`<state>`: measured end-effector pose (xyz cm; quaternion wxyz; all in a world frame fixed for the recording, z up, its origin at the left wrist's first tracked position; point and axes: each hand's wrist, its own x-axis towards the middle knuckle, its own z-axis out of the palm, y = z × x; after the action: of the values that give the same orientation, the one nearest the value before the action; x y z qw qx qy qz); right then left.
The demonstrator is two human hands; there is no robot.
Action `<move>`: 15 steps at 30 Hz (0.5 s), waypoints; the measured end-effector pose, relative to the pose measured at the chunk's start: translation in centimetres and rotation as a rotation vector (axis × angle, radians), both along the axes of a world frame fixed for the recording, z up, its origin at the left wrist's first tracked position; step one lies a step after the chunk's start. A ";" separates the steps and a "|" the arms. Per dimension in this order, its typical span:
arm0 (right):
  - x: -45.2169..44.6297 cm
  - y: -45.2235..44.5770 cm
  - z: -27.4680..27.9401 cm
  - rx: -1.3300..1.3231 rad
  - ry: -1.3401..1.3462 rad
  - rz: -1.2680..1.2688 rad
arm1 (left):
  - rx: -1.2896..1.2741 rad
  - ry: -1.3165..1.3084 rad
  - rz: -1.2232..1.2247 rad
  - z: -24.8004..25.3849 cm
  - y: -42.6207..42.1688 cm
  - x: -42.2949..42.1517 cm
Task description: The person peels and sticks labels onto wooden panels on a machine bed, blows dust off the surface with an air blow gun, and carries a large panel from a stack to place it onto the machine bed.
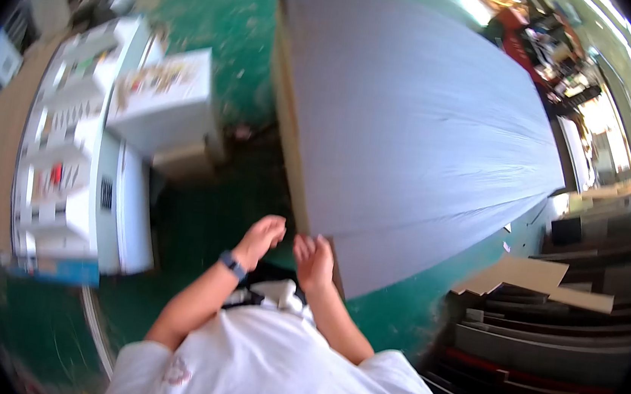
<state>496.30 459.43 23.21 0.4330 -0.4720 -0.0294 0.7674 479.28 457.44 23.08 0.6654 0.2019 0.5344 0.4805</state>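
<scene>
grey sheet (421, 124) covers a large block (291, 111); green floor (191, 223) separates its left edge from a white cabinet (131, 213). by the near corner, right hand (313, 264) loosely open, left hand (259, 240) curled; cannot tell if either grips or touches.

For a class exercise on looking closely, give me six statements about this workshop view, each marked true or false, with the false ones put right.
1. A watch is on the wrist of the left hand. True.
2. The right hand is at the near end of the large grey sheet. True.
3. The white shelf unit stands to the right of the grey sheet. False: it stands to the left.
4. The person's T-shirt is black. False: it is white.
5. Tan board pieces lie at the stack of dark boards on the right. True.
6. The floor is red. False: it is green.
</scene>
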 end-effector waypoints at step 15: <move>-4.8 5.4 0.3 -0.033 -0.311 -0.582 | -0.047 -0.238 -0.122 -0.8 12.5 4.8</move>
<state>491.52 464.82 23.47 0.6169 -0.5789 0.0536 0.5305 484.13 469.92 22.28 0.7566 0.1599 0.4493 0.4472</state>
